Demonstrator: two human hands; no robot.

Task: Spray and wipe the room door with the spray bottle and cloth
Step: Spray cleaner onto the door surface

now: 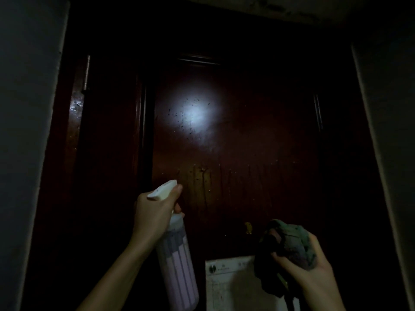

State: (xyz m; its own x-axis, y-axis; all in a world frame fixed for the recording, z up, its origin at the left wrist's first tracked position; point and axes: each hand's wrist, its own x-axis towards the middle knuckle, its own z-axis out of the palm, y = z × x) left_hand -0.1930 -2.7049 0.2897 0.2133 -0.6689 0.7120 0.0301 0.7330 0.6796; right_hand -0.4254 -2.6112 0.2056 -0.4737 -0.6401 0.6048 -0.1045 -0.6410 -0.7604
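Observation:
A dark reddish-brown wooden door fills the view in a dim room. A bright light spot glares on its upper middle, with dark specks around it. Wet drip streaks run down the panel just below the spot. My left hand grips the white trigger head of a pale pink spray bottle, its nozzle aimed at the door. My right hand is closed on a bunched greenish-grey cloth, held low and a little short of the door.
Pale walls flank the dark door frame on both sides. A white panel or paper shows low against the door between my arms. A small brass fitting sits just above it. A metal hinge glints at the upper left.

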